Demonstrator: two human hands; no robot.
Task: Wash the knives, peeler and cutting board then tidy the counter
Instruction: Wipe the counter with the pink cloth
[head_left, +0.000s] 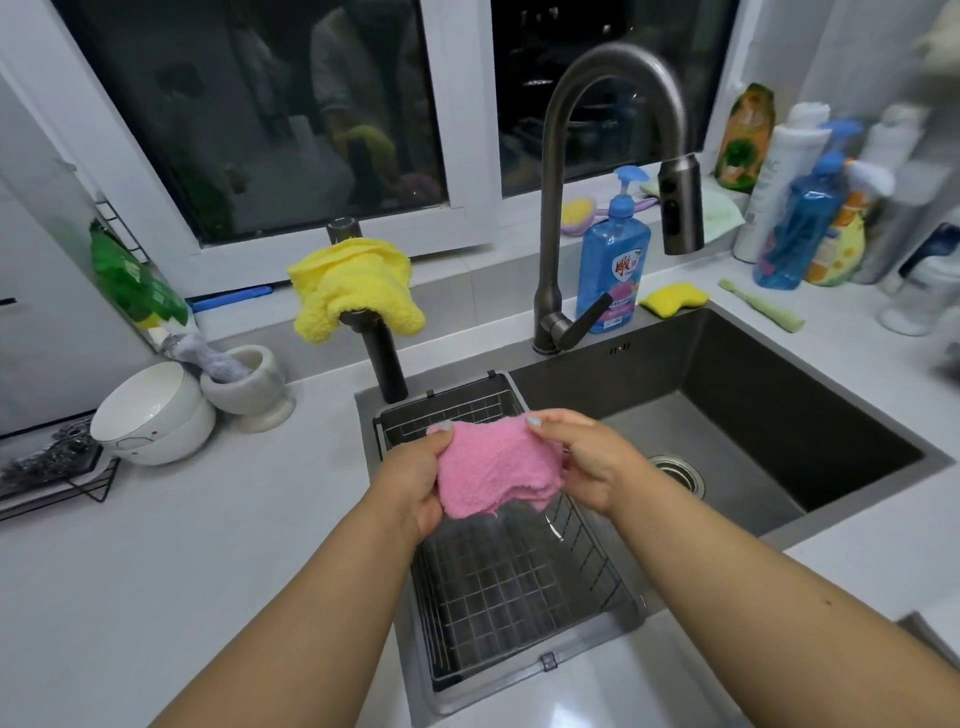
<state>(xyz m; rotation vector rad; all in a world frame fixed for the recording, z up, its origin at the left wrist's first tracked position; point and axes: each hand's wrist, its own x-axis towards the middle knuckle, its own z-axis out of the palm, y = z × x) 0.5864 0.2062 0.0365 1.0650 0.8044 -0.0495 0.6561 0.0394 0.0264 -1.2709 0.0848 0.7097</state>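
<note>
A pink cloth is stretched between both my hands above the wire drying basket in the sink. My left hand grips its left edge, thumb on top. My right hand pinches its right edge. No knife, peeler or cutting board is in view.
The dark faucet arches over the sink, beside a blue soap bottle and a yellow sponge. A yellow cloth hangs on a black post. White bowls and a mortar stand at left, several bottles at back right.
</note>
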